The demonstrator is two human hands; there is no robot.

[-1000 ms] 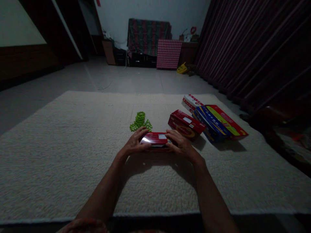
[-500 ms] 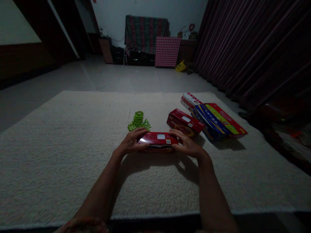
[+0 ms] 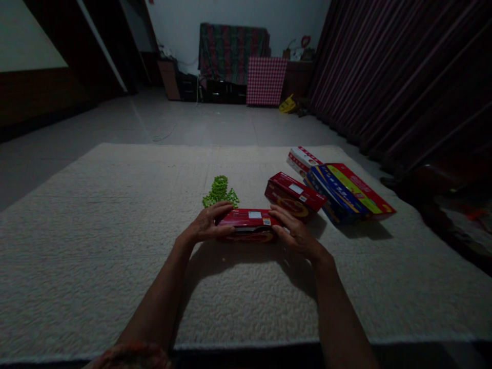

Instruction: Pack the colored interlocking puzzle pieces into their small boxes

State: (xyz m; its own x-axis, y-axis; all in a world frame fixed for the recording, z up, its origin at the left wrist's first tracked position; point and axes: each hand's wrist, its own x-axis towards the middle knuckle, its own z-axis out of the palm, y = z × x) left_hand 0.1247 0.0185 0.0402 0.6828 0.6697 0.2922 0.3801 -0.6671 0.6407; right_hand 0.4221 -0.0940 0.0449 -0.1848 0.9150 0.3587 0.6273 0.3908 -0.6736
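Between my two hands is a red cardboard box with a white label on its top face. A dark gap runs along the near top edge, where the flap does not lie fully flat. My left hand grips the left end, thumb along the near side and fingers over the far side. The right end is held by my right hand, its fingers and thumb on the top and near edge. Just behind the box, a bright green openwork object lies on the cream quilted cover; its kind is unclear.
A similar red box stands to the right. Past it sit a blue box, a red and yellow-green box and a white and red box. Further off are the tiled floor and a dark curtain.
My right hand has shifted slightly at the box's right end, its fingers lying further over the top. The near top flap sits a little lower, with more of the front face showing.
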